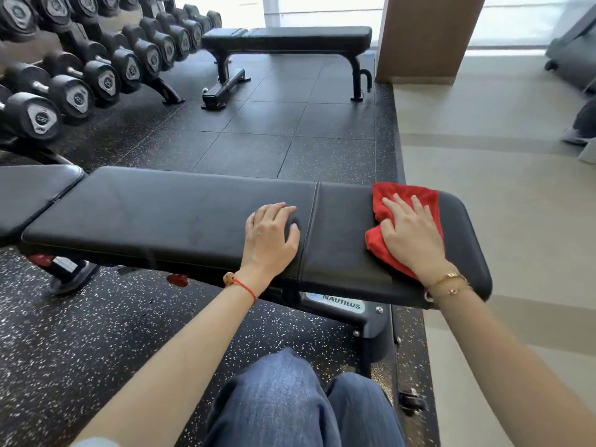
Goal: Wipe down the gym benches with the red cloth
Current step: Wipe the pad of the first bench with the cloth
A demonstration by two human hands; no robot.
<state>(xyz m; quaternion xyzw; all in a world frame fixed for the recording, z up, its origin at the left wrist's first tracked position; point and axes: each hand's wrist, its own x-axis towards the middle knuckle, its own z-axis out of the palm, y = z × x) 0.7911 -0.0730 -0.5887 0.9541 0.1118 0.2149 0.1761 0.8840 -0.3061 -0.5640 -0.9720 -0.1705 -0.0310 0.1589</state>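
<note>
Red cloth (406,201) under right hand (412,237) (flat); dumbbell rack (96,69) behind bench (167,217).

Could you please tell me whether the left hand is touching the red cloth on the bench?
Apart. The head view shows the left hand resting on bare black bench padding, with a stitched seam and open padding separating it from the red cloth under the right hand.

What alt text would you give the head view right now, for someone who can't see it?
The right hand presses a red cloth flat on the right end of a black padded bench, while the left hand rests on the pad beside it. A second bench stands farther back, next to a rack of dumbbells on the left.
</note>
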